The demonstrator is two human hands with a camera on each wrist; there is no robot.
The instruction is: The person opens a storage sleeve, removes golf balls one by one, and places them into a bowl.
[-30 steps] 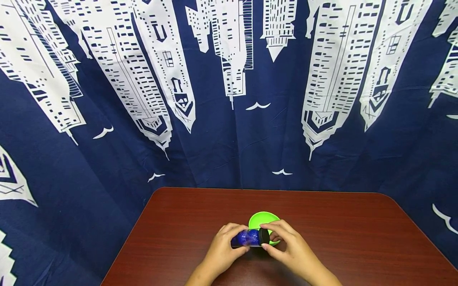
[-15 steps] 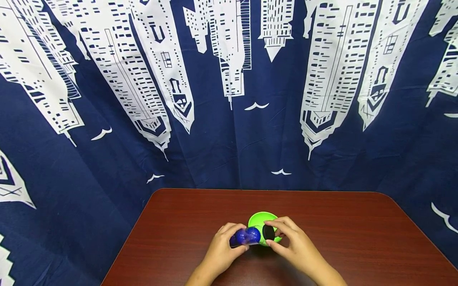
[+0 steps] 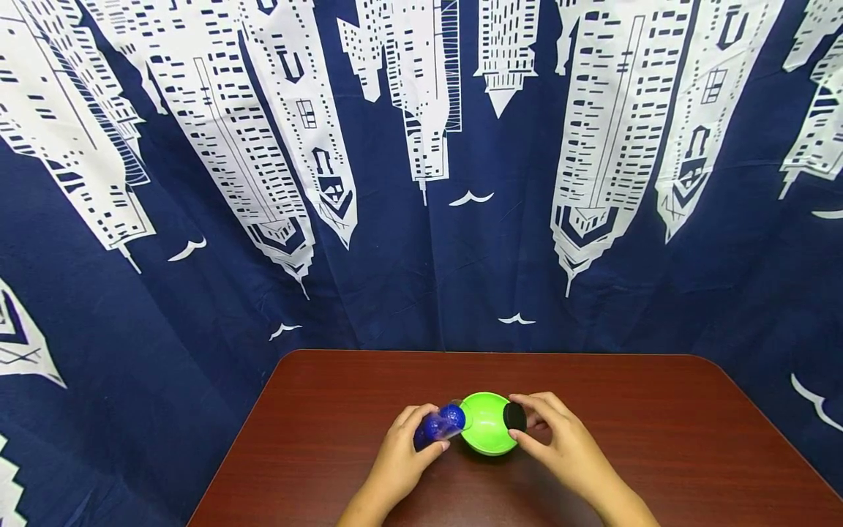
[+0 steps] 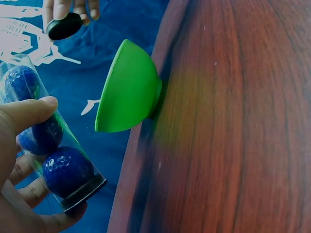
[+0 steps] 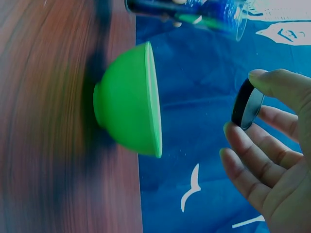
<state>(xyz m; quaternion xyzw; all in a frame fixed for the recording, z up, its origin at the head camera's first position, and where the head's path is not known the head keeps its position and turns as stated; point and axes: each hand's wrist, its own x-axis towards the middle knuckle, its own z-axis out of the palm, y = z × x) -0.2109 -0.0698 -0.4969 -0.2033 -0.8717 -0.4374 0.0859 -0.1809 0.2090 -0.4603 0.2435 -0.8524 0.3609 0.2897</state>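
My left hand (image 3: 402, 452) grips a clear tube (image 4: 73, 133) around its side. Three blue dimpled golf balls (image 4: 68, 171) sit in a row inside it, and a black cap closes its lower end. The tube's uncapped end tilts toward the green bowl (image 3: 486, 424), close to the bowl's left rim. Between thumb and fingers, my right hand (image 3: 560, 439) pinches a round black lid (image 5: 249, 103) at the bowl's right side, apart from the tube. The bowl stands upright between both hands, with nothing seen inside.
A reddish-brown wooden table (image 3: 356, 395) carries the bowl. Behind it hangs a dark blue cloth (image 3: 395, 293) printed with white upside-down buildings and birds. The table's far edge lies a short way beyond the bowl.
The black lid has come off the tube and moved right in my right hand. My left hand has shifted slightly left, tilting the tube's open end upward. More of the bowl shows.
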